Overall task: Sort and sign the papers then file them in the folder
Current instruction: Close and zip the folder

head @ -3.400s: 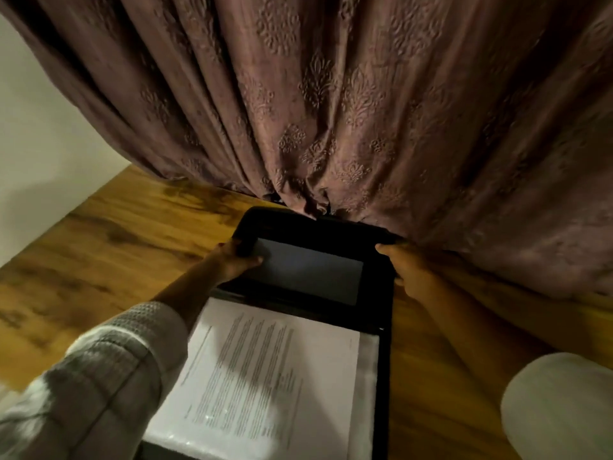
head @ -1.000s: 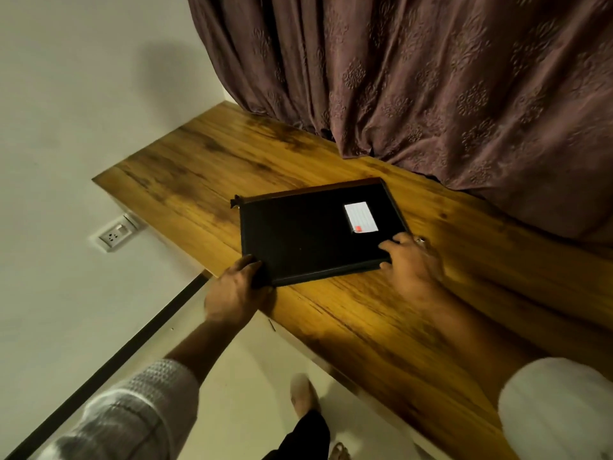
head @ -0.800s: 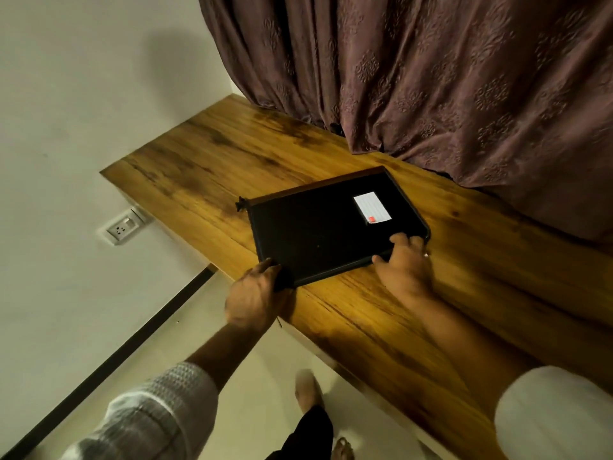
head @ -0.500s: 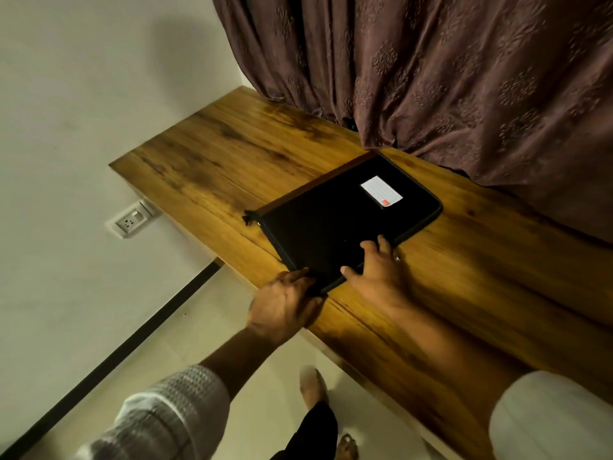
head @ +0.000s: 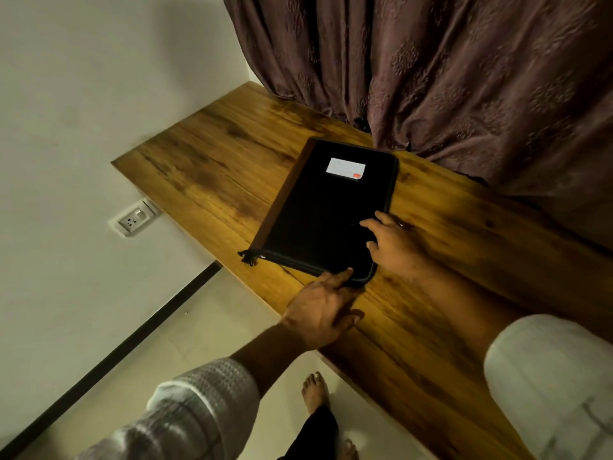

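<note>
Folder (head: 325, 210): one, closed, on table (head: 215, 167) | left hand (head: 318, 313): fingers straight, touching corner | right hand (head: 394, 247): flat on it

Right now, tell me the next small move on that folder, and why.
Probably slide the folder a little farther onto the table: it lies closed, its zip pull close to the table's edge, left hand touching its near side, right hand resting on it.

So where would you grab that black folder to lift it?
Probably the near short edge of the folder, coming from the front of the table: it lies flat and zipped shut, and its near-left corner reaches the table edge, letting fingers slide under.
</note>
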